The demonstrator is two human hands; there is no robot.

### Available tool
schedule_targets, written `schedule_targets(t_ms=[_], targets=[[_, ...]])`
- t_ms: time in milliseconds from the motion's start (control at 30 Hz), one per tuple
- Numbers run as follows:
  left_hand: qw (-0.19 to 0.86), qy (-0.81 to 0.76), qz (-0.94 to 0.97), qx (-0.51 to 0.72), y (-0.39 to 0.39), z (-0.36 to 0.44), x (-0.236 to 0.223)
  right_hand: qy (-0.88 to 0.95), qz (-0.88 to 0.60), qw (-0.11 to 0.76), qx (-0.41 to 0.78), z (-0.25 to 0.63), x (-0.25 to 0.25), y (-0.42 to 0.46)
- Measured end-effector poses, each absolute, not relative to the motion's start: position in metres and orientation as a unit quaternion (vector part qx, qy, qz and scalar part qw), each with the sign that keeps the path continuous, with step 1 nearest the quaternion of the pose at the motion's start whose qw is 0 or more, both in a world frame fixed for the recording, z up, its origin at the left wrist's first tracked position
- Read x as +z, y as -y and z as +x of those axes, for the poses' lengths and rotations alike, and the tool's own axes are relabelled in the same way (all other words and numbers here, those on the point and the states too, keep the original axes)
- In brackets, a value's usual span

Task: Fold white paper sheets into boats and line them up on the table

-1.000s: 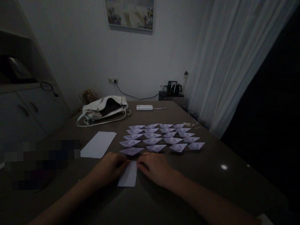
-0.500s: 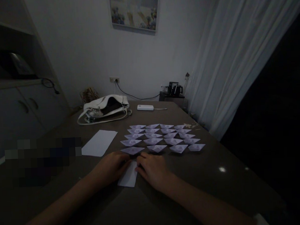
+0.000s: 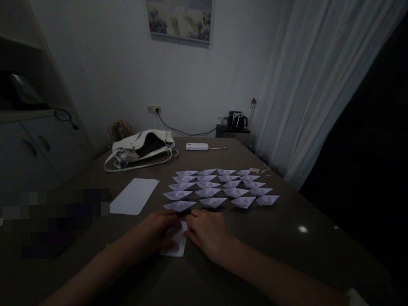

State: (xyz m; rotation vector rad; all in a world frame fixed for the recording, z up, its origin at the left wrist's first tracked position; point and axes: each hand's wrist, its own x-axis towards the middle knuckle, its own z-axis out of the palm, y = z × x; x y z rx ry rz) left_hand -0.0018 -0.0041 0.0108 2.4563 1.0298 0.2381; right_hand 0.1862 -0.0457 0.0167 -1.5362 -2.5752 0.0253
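Observation:
A small folded piece of white paper [image 3: 183, 245] lies on the table in front of me, between my two hands. My left hand [image 3: 157, 231] is curled over its left and upper part, with the thumb lying across the paper. Closed at the upper right edge of the same paper is my right hand [image 3: 209, 233], its fingertips bent down and partly hidden. Just beyond my hands, several folded paper boats [image 3: 213, 202] stand in rows. To the left of them a stack of blank white paper [image 3: 134, 197] lies flat.
A white handbag [image 3: 141, 146] sits at the far left of the brown table [image 3: 297, 266]. Near the far edge lies a white power bank [image 3: 197, 146] with a short strap. Beyond stand a black kettle [image 3: 239, 122] and a curtain [image 3: 289, 86]. A blurred-out patch covers the left side.
My left thumb has moved from the paper's upper edge down across its surface. The right hand stays at the upper right edge, almost unmoved. The view has shifted slightly.

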Motion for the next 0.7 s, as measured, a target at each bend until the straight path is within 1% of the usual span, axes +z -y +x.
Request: schedule_targets(t_ms=[167, 300, 367, 467, 700], targets=[[0.242, -0.376, 0.890, 0.086, 0.000, -0.003, 0.004, 0.901, -0.427, 0.067, 0.049, 0.187, 0.019, 0.055], [0.235, -0.359, 0.899, 0.087, -0.003, -0.006, -0.001, 0.927, -0.346, 0.084, 0.115, 0.195, 0.017, 0.053], [0.239, -0.352, 0.900, 0.089, -0.003, -0.007, -0.002, 0.920, -0.348, 0.113, 0.143, 0.199, 0.014, 0.048], [0.245, -0.357, 0.897, 0.092, -0.003, -0.006, 0.001, 0.897, -0.389, 0.161, 0.133, 0.201, 0.009, 0.041], [0.251, -0.374, 0.889, 0.085, 0.000, -0.004, 0.006, 0.894, -0.412, 0.148, 0.094, 0.199, 0.001, 0.038]])
